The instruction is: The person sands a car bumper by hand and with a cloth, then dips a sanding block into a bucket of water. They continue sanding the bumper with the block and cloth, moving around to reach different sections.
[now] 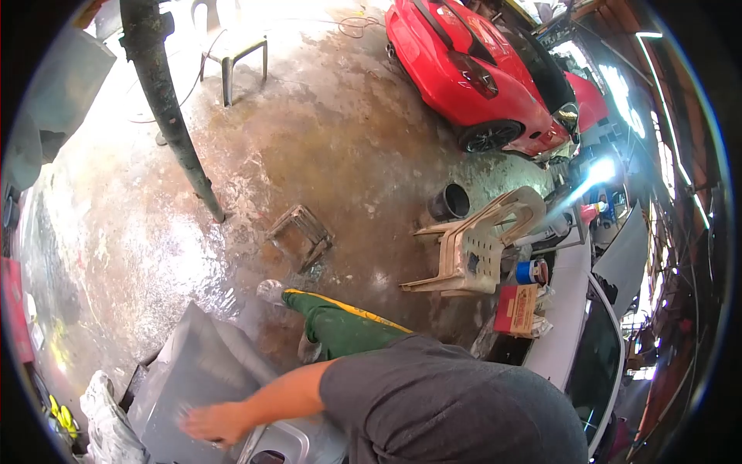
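At the lower left of the frame the left hand [210,424] lies on a grey car body panel [197,371] propped above the wet concrete floor [325,147]. Its fingers are motion-blurred but seem spread flat against the metal rather than curled, and whether a pad sits under the palm cannot be told; the right hand is out of view. The panel looks evenly dull grey, so the rubbing-down seems under way, yet how much surface remains untouched cannot be read, with crumpled white cloth [108,421] just beside its lower-left edge.
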`<state>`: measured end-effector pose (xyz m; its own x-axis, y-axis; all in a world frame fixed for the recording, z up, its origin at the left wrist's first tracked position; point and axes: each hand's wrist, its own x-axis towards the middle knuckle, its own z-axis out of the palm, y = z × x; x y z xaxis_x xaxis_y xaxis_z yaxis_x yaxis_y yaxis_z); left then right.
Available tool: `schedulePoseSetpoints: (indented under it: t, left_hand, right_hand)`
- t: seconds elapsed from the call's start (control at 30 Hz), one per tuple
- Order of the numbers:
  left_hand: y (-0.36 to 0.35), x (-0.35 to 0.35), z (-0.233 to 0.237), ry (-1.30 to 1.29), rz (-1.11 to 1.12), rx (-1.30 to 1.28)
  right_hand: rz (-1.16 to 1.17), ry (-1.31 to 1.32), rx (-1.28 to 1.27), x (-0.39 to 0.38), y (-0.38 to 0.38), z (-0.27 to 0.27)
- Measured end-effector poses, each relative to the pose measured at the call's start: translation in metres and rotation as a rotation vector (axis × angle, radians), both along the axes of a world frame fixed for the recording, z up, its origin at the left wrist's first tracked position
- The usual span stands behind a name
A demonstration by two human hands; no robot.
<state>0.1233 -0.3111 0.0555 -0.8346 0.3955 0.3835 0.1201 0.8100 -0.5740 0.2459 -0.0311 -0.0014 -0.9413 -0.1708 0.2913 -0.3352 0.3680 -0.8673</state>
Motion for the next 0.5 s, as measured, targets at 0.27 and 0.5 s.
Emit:
schedulePoseSetpoints:
  t: [0.27,0.5]
  left_hand:
    - [0.011,0.000,0.008,0.056,-0.070,0.053]
    - [0.010,-0.005,0.004,-0.018,0.015,0.150]
  right_hand:
    - [-0.061,0.044,0.183,0.005,-0.022,0.041]
    - [-0.277,-0.068,0.214,-0.070,0.014,0.015]
